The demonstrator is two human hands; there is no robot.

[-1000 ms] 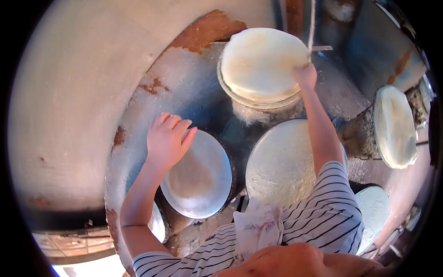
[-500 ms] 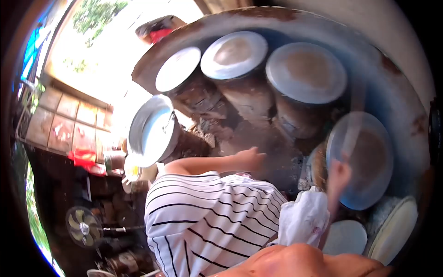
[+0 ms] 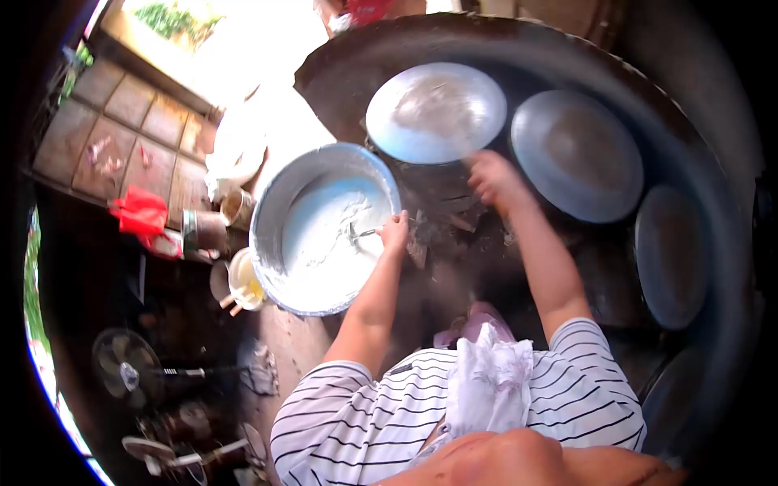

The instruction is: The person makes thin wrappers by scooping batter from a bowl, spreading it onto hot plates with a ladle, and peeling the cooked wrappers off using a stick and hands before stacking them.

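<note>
A large metal pot [image 3: 267,275] of white batter [image 3: 324,243] stands to my left. My left hand [image 3: 395,231] is closed at its near right rim, around the handle of a ladle [image 3: 355,235] that dips into the batter. In front of me, my right hand [image 3: 493,180] hovers by the edge of a round metal griddle plate [image 3: 438,113] with a brownish middle. Its fingers are curled, and whatever they may hold is hidden. Another griddle plate [image 3: 577,154] lies just right of that hand.
More griddle plates [image 3: 671,255] curve round to my right inside a rusty-rimmed wall [image 3: 519,28]. A bucket with sticks [image 3: 245,279], a tin can [image 3: 204,232] and a red bag [image 3: 142,212] stand left of the pot. A fan [image 3: 126,368] is at lower left.
My body and view have turned left toward the pot. My left hand has come to the ladle at the pot. My right hand has moved from the right-hand plate to a farther one.
</note>
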